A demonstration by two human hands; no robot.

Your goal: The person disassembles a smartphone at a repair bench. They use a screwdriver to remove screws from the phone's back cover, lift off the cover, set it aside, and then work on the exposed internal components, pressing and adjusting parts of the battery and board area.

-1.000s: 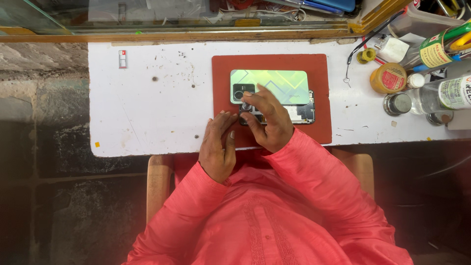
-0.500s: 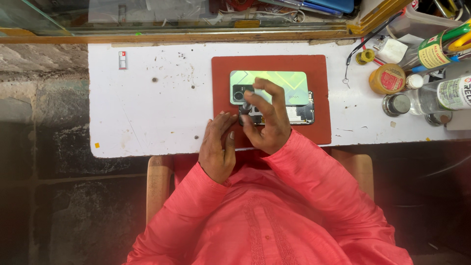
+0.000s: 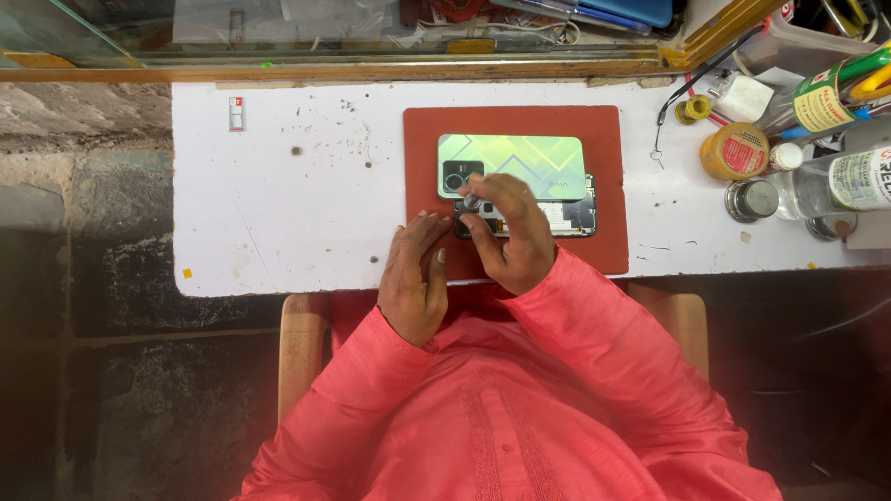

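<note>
White worktop [image 3: 278,213], scuffed and speckled, runs across the view; all places below are given from the red mat.

Red mat [image 3: 608,186]: rectangular work pad, lying flat on the worktop, near its front edge.

Coral-pink sleeves and shirt front fill the view below the mat; the person sits close against the worktop edge.

Clutter to the mat's right: clear bottles [image 3: 858,176], a round yellow tin [image 3: 735,151] and a small steel-lidded jar [image 3: 751,199], all standing on the worktop, apart from the mat. A black cable [image 3: 682,93] trails down just off the mat's upper right corner.

Green back cover [image 3: 520,162]: pale green with a chevron pattern and a dark camera block, lying on the mat's upper middle.

Opened phone body [image 3: 566,218]: dark, circuitry exposed, on the mat just below the cover and touching its lower edge; partly hidden by the right hand.

Right hand [image 3: 510,237]: on the mat's centre, fingers curled and pinched narrow round a small grey-tipped tool [image 3: 471,199], held over the phone body's left end by the cover's camera corner. Kind of tool cannot be told.

Left hand [image 3: 415,278]: at the mat's lower left corner, flat, fingers together and extended, tips resting on the mat edge; holds nothing.

Small white tag [image 3: 237,113] lies far left of the mat.
</note>
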